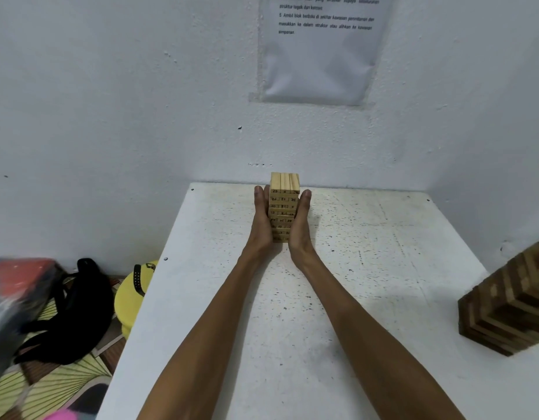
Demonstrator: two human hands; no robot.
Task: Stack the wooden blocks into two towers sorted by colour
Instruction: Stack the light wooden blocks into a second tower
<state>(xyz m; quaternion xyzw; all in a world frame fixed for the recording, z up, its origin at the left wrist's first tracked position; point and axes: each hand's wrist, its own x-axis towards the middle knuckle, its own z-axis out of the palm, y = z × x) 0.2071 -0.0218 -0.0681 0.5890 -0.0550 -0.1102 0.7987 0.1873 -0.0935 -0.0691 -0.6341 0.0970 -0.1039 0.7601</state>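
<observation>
A person appears to square up the pale numbered tower [284, 204], which stands between the left grip [261, 218] and right grip [301, 221] at the far edge of the white counter [353, 298]. Both grips are flat-palmed with fingers straight, pressing its opposite sides. The loose-laid blocks look light, stiff and smooth, likely to slide or topple under uneven pressure. Even contact along both full sides seems safest. The dark tower [510, 304] stands well outside the right grip.

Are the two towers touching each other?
No, the pale tower stands by the wall while the dark tower stands apart at the right edge of the table.
</observation>
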